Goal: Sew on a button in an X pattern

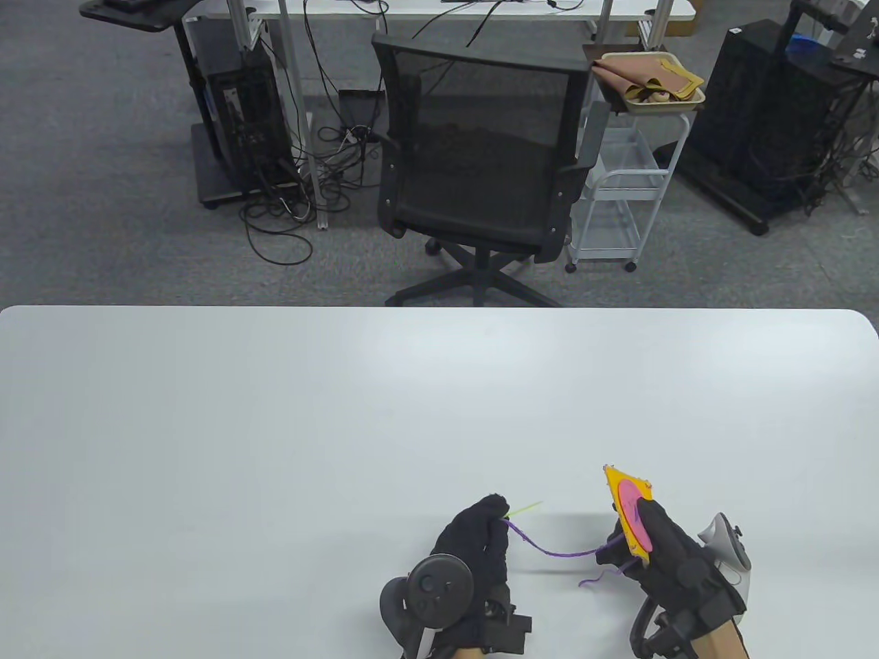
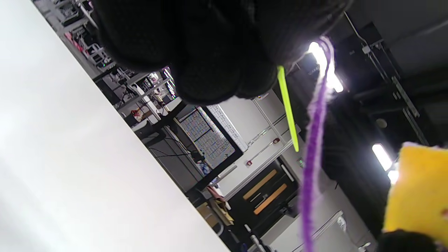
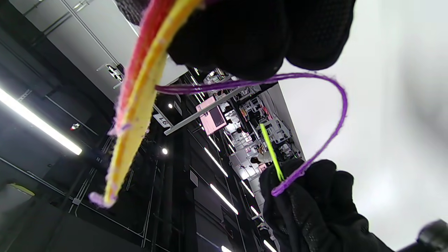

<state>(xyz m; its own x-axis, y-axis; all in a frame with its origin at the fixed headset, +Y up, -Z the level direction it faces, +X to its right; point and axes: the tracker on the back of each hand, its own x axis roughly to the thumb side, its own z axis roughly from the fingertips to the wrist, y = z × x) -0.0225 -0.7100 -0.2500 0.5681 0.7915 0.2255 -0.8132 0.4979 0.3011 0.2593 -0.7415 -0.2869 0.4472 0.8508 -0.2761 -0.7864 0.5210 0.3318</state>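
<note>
the left hand (image 1: 474,549) pinches the green needle (image 1: 523,509), whose long axis points away toward the yellow felt square (image 1: 628,511) and its pink button (image 1: 635,515), gripped by the right hand (image 1: 676,559) just beside it above the bench (image 1: 275,425); purple yarn (image 1: 556,551) sags between them.

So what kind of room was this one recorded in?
Most likely an office or lab workspace: a white table on grey carpet, a black mesh office chair behind it, computer towers with loose cables, and a white rolling cart carrying a tray of fabric.
</note>
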